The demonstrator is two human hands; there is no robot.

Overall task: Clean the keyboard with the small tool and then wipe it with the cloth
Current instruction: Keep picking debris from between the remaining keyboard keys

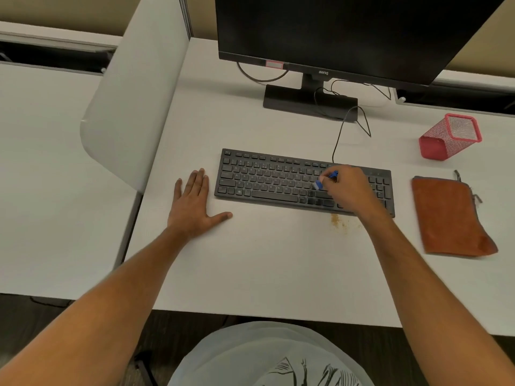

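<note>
The left hand (195,203) is laid flat, palm down, with the fingers straight and close together and the thumb spread out toward the right hand (347,188). The right hand is curled, knuckles up, and the small blue tool (324,181) is pinched at its fingertips, on the side facing the left hand. Both forearms are bare and extended forward.

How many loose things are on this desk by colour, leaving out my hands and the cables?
Black: 2, the keyboard and the monitor
Red: 1, the mesh pen holder, lying on its side
Orange-brown: 1, the cloth
Blue: 1, the small tool held in the right hand
Total: 5
</note>
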